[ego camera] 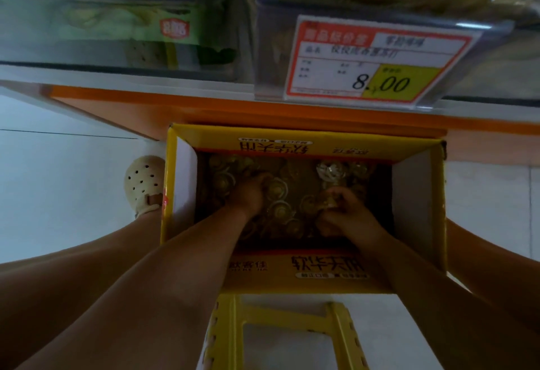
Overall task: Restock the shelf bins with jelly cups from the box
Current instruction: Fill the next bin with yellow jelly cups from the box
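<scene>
Clear plastic shelf bins [87, 33] well beyond hands, green packets [175, 30] inside. Open yellow cardboard box [171, 194] around both hands; small clear gold-lidded jelly cups [280, 209] cover bottom. Right hand [347, 217] clenched round several cups. Left hand [251, 194] curled into cups; grip unclear.

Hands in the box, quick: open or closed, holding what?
Left hand: closed, fingers curled round jelly cups in the yellow box.
Right hand: closed, fingers gripping a jelly cup.
</scene>
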`<move>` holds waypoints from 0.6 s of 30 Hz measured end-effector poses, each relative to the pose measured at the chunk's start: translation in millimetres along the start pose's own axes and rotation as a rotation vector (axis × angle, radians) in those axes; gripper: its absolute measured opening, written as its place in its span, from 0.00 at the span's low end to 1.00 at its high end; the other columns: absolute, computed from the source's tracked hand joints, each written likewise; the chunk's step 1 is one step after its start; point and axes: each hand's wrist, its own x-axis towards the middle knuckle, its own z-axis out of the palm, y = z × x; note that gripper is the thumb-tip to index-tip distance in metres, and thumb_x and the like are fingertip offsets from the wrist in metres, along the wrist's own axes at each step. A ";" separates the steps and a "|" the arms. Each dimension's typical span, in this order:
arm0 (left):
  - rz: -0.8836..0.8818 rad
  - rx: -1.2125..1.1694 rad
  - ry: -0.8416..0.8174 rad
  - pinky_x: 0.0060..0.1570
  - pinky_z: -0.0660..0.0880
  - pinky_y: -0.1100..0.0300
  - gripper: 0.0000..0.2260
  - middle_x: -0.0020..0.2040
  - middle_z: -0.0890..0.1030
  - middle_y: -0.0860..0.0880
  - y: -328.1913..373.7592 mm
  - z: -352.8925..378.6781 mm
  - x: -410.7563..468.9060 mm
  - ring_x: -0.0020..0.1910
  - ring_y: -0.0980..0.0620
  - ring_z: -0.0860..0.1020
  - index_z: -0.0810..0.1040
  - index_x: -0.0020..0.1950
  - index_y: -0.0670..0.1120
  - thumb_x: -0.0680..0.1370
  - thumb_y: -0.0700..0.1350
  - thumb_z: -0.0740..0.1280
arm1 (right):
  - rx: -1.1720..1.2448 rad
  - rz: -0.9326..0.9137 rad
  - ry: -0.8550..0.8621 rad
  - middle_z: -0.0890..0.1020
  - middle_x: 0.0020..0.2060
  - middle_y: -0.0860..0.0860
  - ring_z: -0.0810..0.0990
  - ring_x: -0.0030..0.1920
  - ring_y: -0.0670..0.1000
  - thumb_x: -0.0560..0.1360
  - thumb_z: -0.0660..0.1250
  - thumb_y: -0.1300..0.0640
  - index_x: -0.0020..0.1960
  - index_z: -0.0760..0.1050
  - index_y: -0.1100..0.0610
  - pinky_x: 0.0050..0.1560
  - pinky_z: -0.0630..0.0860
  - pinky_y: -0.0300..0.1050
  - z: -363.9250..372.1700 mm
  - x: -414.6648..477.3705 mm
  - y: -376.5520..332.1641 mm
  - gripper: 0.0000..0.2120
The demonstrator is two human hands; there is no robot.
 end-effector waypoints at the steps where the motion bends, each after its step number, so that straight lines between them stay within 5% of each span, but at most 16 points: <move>1: -0.001 -0.017 0.009 0.69 0.67 0.49 0.20 0.72 0.70 0.45 0.4 -1.6 -0.7 0.70 0.43 0.69 0.68 0.72 0.53 0.81 0.41 0.61 | 0.000 0.000 0.005 0.79 0.52 0.54 0.82 0.45 0.53 0.74 0.67 0.67 0.62 0.70 0.51 0.43 0.81 0.46 -0.1 0.3 -2.0 0.20; 9: -0.042 -0.212 0.060 0.50 0.74 0.63 0.10 0.51 0.77 0.46 3.5 -13.8 -10.9 0.51 0.47 0.75 0.78 0.58 0.38 0.79 0.33 0.61 | 0.041 0.023 0.017 0.76 0.54 0.49 0.80 0.52 0.54 0.76 0.65 0.67 0.62 0.69 0.47 0.44 0.81 0.48 -2.3 -3.2 -9.4 0.20; 14: -0.030 -0.231 0.023 0.40 0.74 0.67 0.14 0.61 0.75 0.43 3.2 -17.5 -22.0 0.58 0.44 0.74 0.74 0.66 0.38 0.81 0.34 0.60 | 0.054 0.053 0.011 0.77 0.52 0.50 0.81 0.49 0.52 0.76 0.66 0.65 0.63 0.67 0.47 0.46 0.80 0.48 -2.6 -10.6 -2.1 0.21; 18: -0.020 -0.123 0.040 0.53 0.74 0.60 0.14 0.60 0.79 0.42 1.2 -11.9 -19.7 0.59 0.43 0.78 0.77 0.63 0.43 0.79 0.36 0.63 | 0.056 0.074 0.013 0.77 0.51 0.50 0.80 0.47 0.51 0.76 0.66 0.65 0.64 0.66 0.47 0.47 0.80 0.49 -2.6 -10.4 0.6 0.22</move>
